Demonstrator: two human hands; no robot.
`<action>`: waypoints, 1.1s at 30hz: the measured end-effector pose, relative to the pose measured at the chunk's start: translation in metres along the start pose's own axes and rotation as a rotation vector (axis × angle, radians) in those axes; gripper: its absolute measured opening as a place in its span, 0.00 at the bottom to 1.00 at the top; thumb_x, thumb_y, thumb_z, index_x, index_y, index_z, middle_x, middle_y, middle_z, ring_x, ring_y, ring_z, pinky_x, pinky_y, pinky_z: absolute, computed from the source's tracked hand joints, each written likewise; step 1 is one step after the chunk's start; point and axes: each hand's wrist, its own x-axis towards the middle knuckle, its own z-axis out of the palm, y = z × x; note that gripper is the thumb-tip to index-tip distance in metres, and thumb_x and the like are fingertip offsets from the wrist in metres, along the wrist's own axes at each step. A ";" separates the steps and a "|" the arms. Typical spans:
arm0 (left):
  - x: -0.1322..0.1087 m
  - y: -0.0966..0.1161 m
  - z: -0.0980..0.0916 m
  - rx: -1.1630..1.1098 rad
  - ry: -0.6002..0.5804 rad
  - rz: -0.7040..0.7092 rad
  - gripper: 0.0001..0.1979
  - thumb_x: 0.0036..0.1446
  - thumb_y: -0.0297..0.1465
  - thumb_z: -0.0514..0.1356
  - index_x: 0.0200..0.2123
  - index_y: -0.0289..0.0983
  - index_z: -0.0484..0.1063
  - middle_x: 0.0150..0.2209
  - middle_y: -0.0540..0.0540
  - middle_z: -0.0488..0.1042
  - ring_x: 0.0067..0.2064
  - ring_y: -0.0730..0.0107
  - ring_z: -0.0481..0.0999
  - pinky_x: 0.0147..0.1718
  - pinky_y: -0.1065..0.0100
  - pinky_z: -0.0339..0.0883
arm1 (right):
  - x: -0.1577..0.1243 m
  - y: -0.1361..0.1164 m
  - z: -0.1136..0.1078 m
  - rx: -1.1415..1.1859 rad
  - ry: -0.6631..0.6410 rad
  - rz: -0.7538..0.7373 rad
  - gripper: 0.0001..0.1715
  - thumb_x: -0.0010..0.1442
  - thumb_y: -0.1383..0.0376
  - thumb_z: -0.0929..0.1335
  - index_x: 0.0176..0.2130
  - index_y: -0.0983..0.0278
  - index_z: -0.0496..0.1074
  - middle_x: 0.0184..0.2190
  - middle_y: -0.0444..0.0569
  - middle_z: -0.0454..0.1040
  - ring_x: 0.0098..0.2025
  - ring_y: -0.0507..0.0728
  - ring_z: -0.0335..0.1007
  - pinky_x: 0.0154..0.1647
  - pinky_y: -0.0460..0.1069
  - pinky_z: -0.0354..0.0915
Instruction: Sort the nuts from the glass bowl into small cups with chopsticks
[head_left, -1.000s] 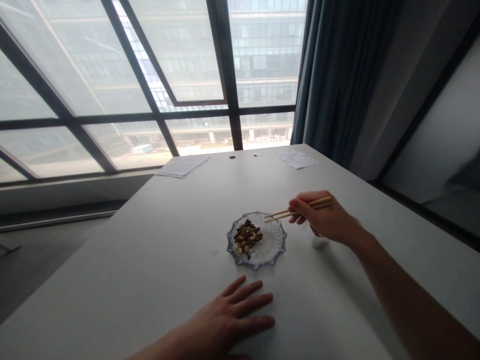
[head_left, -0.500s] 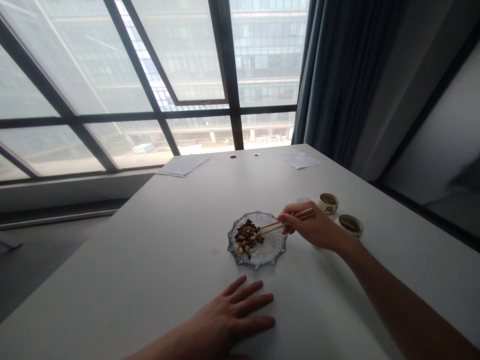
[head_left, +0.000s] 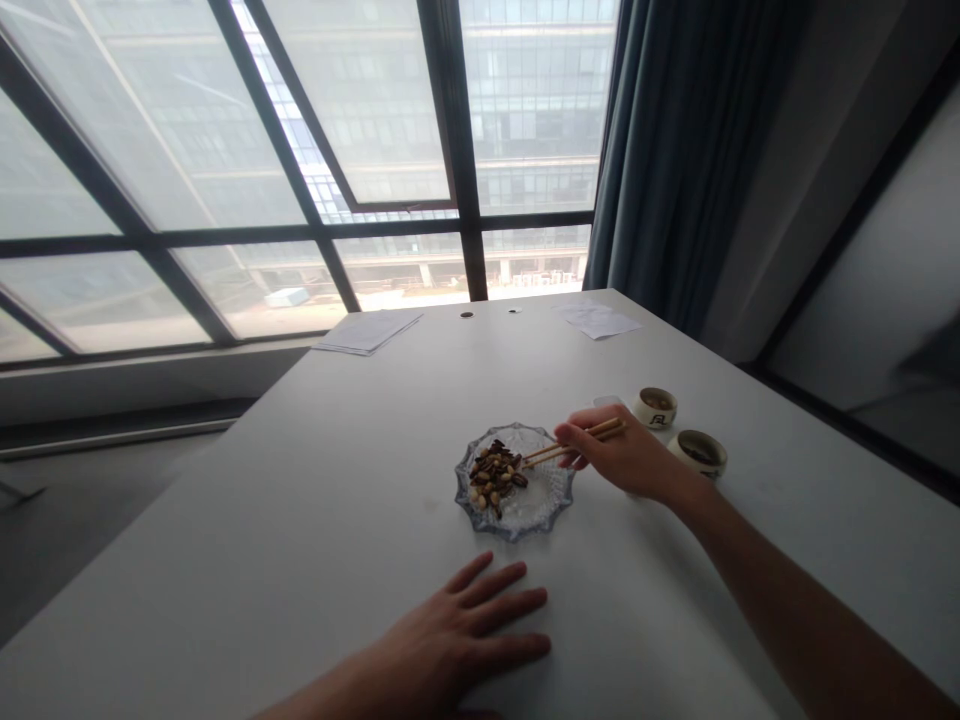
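Note:
A scalloped glass dish (head_left: 541, 503) sits mid-table with a small heap of dark seeds and pale nuts (head_left: 494, 475) on its left side. My right hand (head_left: 622, 458) is closed around a pair of wooden chopsticks (head_left: 574, 443), whose tips reach over the dish's right rim to the edge of the heap. Whether the tips grip a piece is too small to see. My left hand (head_left: 469, 630) lies flat on the white table (head_left: 300, 500) with its fingers spread, nearer me than the dish, holding nothing.
Two small ceramic cups (head_left: 656, 406) (head_left: 700, 451) stand right of my right hand, with a third pale object partly hidden behind it. Papers (head_left: 367, 330) (head_left: 598, 319) lie at the table's far edge. Windows and a dark curtain (head_left: 675, 150) are beyond.
My right hand has moved left and down from over the cups, bringing the chopstick tips into the dish at the heap. The cups are now uncovered. My left hand has stayed put.

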 end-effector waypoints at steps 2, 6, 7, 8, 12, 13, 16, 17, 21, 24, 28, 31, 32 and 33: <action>0.000 0.000 0.000 -0.002 0.007 0.003 0.35 0.67 0.42 0.66 0.73 0.52 0.60 0.76 0.50 0.53 0.77 0.45 0.48 0.73 0.42 0.33 | 0.000 0.001 -0.004 -0.009 0.014 0.003 0.28 0.66 0.44 0.70 0.33 0.65 0.80 0.28 0.51 0.83 0.31 0.59 0.83 0.32 0.48 0.76; 0.000 0.000 -0.001 -0.011 -0.012 0.005 0.36 0.66 0.41 0.67 0.73 0.51 0.60 0.77 0.50 0.52 0.77 0.45 0.48 0.73 0.41 0.32 | 0.000 0.003 -0.009 0.024 0.080 0.034 0.27 0.64 0.44 0.72 0.33 0.65 0.80 0.25 0.50 0.82 0.30 0.60 0.84 0.29 0.47 0.76; 0.000 0.000 -0.001 -0.011 -0.018 -0.001 0.36 0.65 0.40 0.67 0.73 0.51 0.60 0.77 0.50 0.51 0.77 0.44 0.48 0.73 0.41 0.32 | 0.001 0.003 -0.009 0.029 0.087 0.038 0.27 0.64 0.44 0.72 0.33 0.65 0.80 0.25 0.50 0.82 0.29 0.61 0.84 0.29 0.47 0.76; 0.000 0.000 -0.001 -0.011 -0.023 -0.006 0.36 0.65 0.40 0.68 0.73 0.51 0.60 0.77 0.50 0.51 0.77 0.44 0.48 0.73 0.41 0.32 | 0.001 0.003 -0.008 0.031 0.088 0.042 0.27 0.64 0.44 0.72 0.33 0.65 0.79 0.25 0.50 0.82 0.29 0.61 0.84 0.28 0.47 0.76; 0.000 0.001 -0.002 -0.016 -0.018 -0.012 0.34 0.67 0.42 0.66 0.73 0.52 0.60 0.77 0.50 0.52 0.77 0.44 0.48 0.73 0.40 0.32 | 0.002 0.001 -0.004 0.044 0.066 0.045 0.27 0.64 0.44 0.72 0.31 0.65 0.78 0.24 0.49 0.81 0.30 0.61 0.84 0.29 0.47 0.77; 0.000 0.001 -0.002 -0.018 -0.018 -0.011 0.34 0.68 0.42 0.66 0.73 0.52 0.60 0.77 0.50 0.52 0.77 0.44 0.48 0.73 0.40 0.32 | 0.002 0.002 -0.003 0.046 0.058 0.045 0.27 0.64 0.44 0.72 0.31 0.65 0.78 0.25 0.50 0.82 0.31 0.61 0.85 0.29 0.48 0.77; 0.000 0.001 -0.001 -0.023 -0.020 -0.009 0.36 0.66 0.40 0.67 0.73 0.52 0.60 0.77 0.50 0.51 0.77 0.45 0.47 0.73 0.41 0.31 | 0.002 0.002 -0.003 0.050 0.055 0.039 0.28 0.64 0.44 0.72 0.32 0.66 0.79 0.28 0.51 0.83 0.32 0.61 0.85 0.30 0.48 0.78; 0.000 0.000 -0.001 -0.023 -0.017 -0.007 0.36 0.66 0.40 0.67 0.73 0.52 0.60 0.77 0.50 0.51 0.77 0.45 0.47 0.73 0.41 0.31 | 0.002 0.003 -0.003 0.048 0.056 0.039 0.28 0.64 0.44 0.72 0.32 0.66 0.79 0.28 0.52 0.83 0.32 0.61 0.85 0.30 0.48 0.78; 0.000 -0.001 0.001 -0.012 -0.024 -0.014 0.37 0.66 0.40 0.67 0.74 0.52 0.59 0.77 0.51 0.50 0.77 0.45 0.46 0.73 0.40 0.31 | 0.001 0.003 -0.001 0.030 0.085 0.052 0.29 0.63 0.43 0.73 0.32 0.66 0.80 0.27 0.52 0.83 0.30 0.60 0.84 0.29 0.48 0.78; 0.000 -0.001 0.001 -0.012 -0.020 -0.009 0.36 0.67 0.41 0.66 0.74 0.52 0.59 0.77 0.50 0.51 0.77 0.45 0.47 0.73 0.40 0.32 | 0.001 0.002 0.002 0.036 0.140 0.071 0.30 0.62 0.42 0.73 0.30 0.66 0.80 0.26 0.53 0.83 0.28 0.60 0.84 0.27 0.47 0.77; 0.000 0.000 0.000 -0.012 -0.012 0.000 0.36 0.66 0.41 0.67 0.73 0.51 0.59 0.77 0.49 0.52 0.77 0.45 0.48 0.73 0.41 0.32 | 0.000 -0.003 -0.001 0.070 0.203 0.086 0.31 0.60 0.40 0.74 0.31 0.67 0.81 0.27 0.54 0.84 0.29 0.61 0.85 0.28 0.48 0.79; 0.000 0.001 -0.001 -0.006 -0.014 0.001 0.35 0.67 0.42 0.65 0.74 0.51 0.59 0.77 0.49 0.52 0.77 0.45 0.48 0.73 0.41 0.33 | -0.004 -0.011 -0.018 0.089 0.292 0.060 0.32 0.58 0.39 0.75 0.31 0.67 0.82 0.28 0.55 0.84 0.29 0.62 0.85 0.29 0.48 0.80; 0.000 0.001 -0.002 -0.006 -0.010 0.002 0.34 0.68 0.43 0.65 0.74 0.51 0.59 0.77 0.49 0.52 0.77 0.45 0.48 0.73 0.41 0.33 | -0.006 -0.015 -0.028 0.090 0.339 0.041 0.32 0.58 0.39 0.75 0.32 0.67 0.82 0.28 0.55 0.84 0.29 0.62 0.85 0.28 0.48 0.80; 0.000 0.001 -0.002 -0.008 -0.005 0.001 0.34 0.68 0.43 0.64 0.74 0.51 0.60 0.77 0.49 0.52 0.77 0.45 0.48 0.73 0.41 0.33 | -0.009 -0.018 -0.038 0.077 0.383 0.033 0.32 0.59 0.40 0.75 0.33 0.67 0.82 0.29 0.56 0.84 0.29 0.62 0.85 0.29 0.49 0.81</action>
